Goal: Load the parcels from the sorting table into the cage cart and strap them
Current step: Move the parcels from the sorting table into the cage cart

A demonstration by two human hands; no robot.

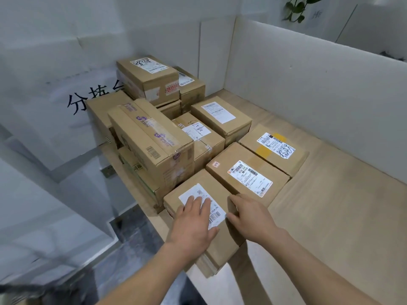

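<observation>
Honestly, barely started by the look of it. Counting roughly 10 brown cardboard parcels on the cardboard-lined sorting table [330, 216], bunched toward its left and back. No cage cart and no strap anywhere in view, so no telling about loading so far. Safe guess: pretty much all of the carrying and all of the strapping left to do.

Currently on the nearest one, a flat brown cardboard box [199, 180] with a white barcode label [191, 194], sitting at the table's near edge and hanging a bit over it. Got the left hand [193, 219] laid flat on top, fingers straight and spread across the label, pressing rather than gripping. Got the right hand [251, 216] at the box's right top edge, fingers bent over that edge and holding it. Looks like the start of a lift or a slide toward the body, just judging from the pose.

Around it:
- touching the far side, a squarish brown box with a big white shipping label [246, 170]
- beyond that, a brown box with yellow tape and black scribble [273, 148]
- just beside on the left, a taller stack topped by a long carton with purple printed tape [152, 137]
- white panel walls [308, 84] behind and to the right, a bit of green plant [297, 7] up top, a handwritten paper sign [88, 97] on the left

Nothing blocking the near side, so easiest to pull straight back. Worth minding the tall left stack and the touching neighbour while lifting.
</observation>
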